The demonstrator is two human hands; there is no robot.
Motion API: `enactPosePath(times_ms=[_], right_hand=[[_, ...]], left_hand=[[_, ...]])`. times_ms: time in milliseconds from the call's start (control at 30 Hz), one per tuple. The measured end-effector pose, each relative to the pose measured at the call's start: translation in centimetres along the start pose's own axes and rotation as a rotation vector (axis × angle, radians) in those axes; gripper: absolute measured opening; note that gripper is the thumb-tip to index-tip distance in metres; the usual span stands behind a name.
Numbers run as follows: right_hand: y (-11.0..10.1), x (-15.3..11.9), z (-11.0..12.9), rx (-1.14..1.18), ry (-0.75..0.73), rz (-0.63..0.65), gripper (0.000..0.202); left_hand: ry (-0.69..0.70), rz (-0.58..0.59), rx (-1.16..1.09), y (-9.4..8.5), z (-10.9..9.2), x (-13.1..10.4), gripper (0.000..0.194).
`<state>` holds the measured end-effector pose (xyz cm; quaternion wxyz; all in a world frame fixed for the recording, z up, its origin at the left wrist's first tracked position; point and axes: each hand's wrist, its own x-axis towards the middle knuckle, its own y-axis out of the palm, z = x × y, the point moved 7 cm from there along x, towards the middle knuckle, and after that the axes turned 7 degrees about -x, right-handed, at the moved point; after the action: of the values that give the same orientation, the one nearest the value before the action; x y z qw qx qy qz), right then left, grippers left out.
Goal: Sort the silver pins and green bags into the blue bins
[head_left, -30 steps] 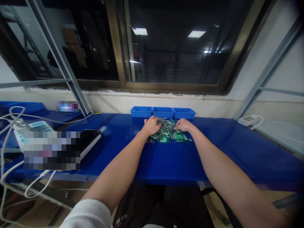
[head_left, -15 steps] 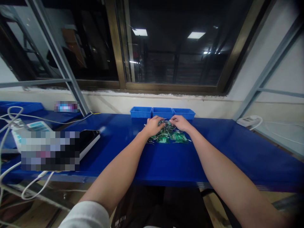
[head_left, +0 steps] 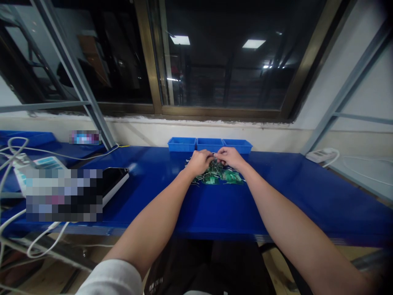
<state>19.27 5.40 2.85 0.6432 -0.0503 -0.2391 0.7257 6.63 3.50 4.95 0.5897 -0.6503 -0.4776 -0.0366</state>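
A heap of small metal pieces (head_left: 218, 168), some thin and rod-like, lies on the blue table with green, shiny plastic-looking pieces (head_left: 232, 177) along its front. Over the heap's left side is my left hand (head_left: 200, 162), fingers curled and thumb pressed toward them. My right hand (head_left: 231, 157) is pinched above the right side, its fingertips almost meeting those of my left hand. Whatever sits between the fingertips is too small to make out.
Three blue bins (head_left: 210, 144) stand in a row behind the heap, against the wall. On the left are a dark-topped device (head_left: 116, 180), partly blurred out, and white cables (head_left: 6, 180). A white power strip (head_left: 321, 155) lies at right by a metal post.
My right hand has moved left toward my left hand, so the fingertips now nearly touch above the heap. My left hand has shifted only slightly.
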Motion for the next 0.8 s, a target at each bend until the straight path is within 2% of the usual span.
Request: enactPosePath(times_ms=[300, 433, 633, 733, 800], right_hand=[[-0.7, 0.1, 0.0, 0.109, -0.048, -0.039, 0.038], [-1.8, 0.2, -0.9, 0.123, 0.027, -0.144, 0.045], [-4.8, 0.4, -3.8, 0.156, 0.205, -0.388, 0.059], [-5.9, 0.6, -4.5, 0.215, 0.178, -0.486, 0.061], [-6.3, 0.6, -4.6, 0.296, 0.141, -0.505, 0.06]], left_hand=[[-0.09, 0.022, 0.005, 0.1, 0.4, -0.1, 0.022], [-0.162, -0.029, -0.019, -0.4, 0.9, -0.3, 0.028], [-0.251, -0.067, 0.02, -0.6, 2.5, -0.5, 0.026], [-0.248, -0.059, 0.038, -0.5, 2.7, -0.5, 0.025], [-0.24, -0.049, 0.05, -0.4, 2.6, -0.5, 0.024]])
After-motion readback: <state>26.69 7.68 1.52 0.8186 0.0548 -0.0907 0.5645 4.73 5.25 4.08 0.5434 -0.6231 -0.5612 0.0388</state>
